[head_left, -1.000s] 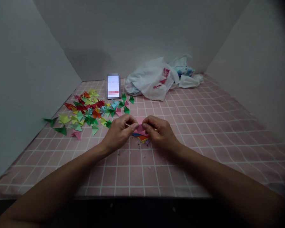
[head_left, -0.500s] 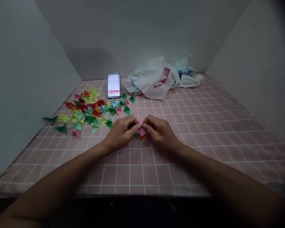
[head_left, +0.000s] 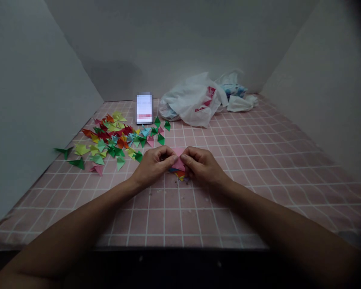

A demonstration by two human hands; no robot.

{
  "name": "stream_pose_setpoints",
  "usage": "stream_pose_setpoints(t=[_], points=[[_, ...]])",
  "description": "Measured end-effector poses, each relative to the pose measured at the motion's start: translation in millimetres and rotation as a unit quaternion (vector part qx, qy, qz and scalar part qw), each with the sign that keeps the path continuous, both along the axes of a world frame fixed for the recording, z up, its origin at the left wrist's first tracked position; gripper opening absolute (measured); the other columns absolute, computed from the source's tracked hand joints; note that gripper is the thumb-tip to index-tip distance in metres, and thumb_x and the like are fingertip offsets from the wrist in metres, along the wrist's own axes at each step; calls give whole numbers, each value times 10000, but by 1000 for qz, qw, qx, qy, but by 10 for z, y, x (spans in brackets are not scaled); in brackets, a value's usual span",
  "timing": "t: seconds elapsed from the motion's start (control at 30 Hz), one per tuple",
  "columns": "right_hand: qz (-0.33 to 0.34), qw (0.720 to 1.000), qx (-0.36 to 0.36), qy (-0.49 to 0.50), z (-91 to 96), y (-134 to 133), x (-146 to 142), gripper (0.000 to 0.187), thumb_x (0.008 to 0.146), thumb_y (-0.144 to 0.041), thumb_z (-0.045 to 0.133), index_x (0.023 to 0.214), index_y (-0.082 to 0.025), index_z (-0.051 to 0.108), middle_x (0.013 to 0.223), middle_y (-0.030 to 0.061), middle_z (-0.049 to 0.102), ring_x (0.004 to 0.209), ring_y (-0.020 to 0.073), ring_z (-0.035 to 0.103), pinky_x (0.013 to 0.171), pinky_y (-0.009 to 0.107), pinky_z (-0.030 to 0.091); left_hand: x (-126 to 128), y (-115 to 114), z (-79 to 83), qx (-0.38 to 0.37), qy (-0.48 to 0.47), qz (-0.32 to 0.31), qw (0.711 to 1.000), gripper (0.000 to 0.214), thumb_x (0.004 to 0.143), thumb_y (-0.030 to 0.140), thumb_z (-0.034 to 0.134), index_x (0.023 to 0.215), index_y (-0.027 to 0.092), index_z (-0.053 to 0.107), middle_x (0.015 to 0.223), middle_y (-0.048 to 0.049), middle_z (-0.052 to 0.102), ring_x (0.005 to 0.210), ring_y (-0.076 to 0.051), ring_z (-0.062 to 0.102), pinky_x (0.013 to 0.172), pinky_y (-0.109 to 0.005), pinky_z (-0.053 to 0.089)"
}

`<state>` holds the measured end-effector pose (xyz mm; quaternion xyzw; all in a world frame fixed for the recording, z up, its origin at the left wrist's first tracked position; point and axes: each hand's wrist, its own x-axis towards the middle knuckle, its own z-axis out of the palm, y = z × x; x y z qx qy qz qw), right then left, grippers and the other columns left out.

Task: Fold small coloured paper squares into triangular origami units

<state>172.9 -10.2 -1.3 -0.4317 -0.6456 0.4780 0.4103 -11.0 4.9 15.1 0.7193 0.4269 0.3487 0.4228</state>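
Between my two hands is a piece of pink paper [head_left: 178,163], partly covered by the fingers. My left hand [head_left: 156,165] pinches its left side between thumb and forefinger. On the right side, the thumb and bent fingers of my right hand [head_left: 201,164] grip the same paper. Just below it lie several coloured paper sheets [head_left: 179,175], with blue, orange and yellow edges showing. To the left of my hands spreads a pile of small folded paper shapes [head_left: 117,151] in green, yellow, red, orange, blue and pink.
A phone [head_left: 144,108] with a lit, blurred screen stands behind the folded shapes. Farther back lie a crumpled white plastic bag [head_left: 192,100] with red print and a blue-and-white packet [head_left: 234,90]. A pink checked cloth [head_left: 258,160] covers the table, with pale walls around it.
My fingertips have moved slightly apart, and more of the pink paper shows between them. The pile, phone and bags have not moved.
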Motion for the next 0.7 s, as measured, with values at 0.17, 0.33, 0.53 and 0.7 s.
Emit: stream_pose_setpoints(t=[0.17, 0.33, 0.53, 0.7], points=[[-18, 995, 79, -60, 44, 7, 18, 341, 898, -370, 536, 610, -204, 460, 576, -27, 462, 552, 109, 412, 519, 256, 302, 3, -18, 49, -35, -3, -16, 999, 289, 846, 400, 625, 697, 154, 606, 606, 22, 549, 570, -95, 489, 560, -229, 377], [-5, 999, 24, -22, 60, -14, 5, 362, 871, -424, 566, 596, -207, 479, 560, -27, 473, 503, 103, 433, 477, 249, 325, 4, -16, 87, -157, -67, -26, 985, 328, 777, 424, 689, 639, 161, 550, 541, 41, 531, 482, -74, 477, 504, -209, 368], [50, 958, -219, 178, 74, -10, 11, 349, 819, -483, 675, 674, -213, 507, 464, -105, 385, 343, 57, 330, 390, 224, 422, -46, 54, 63, -129, -82, -32, 988, 316, 804, 401, 696, 661, 160, 550, 546, 51, 508, 469, -64, 465, 476, -192, 355], [87, 904, -323, 267, 94, 54, 78, 326, 785, -344, 717, 672, -217, 439, 474, -121, 366, 331, 41, 286, 386, 211, 447, -80, 117, 4, 17, -114, 19, 993, 167, 858, 321, 682, 823, 171, 618, 721, 24, 562, 602, -92, 533, 565, -212, 481]])
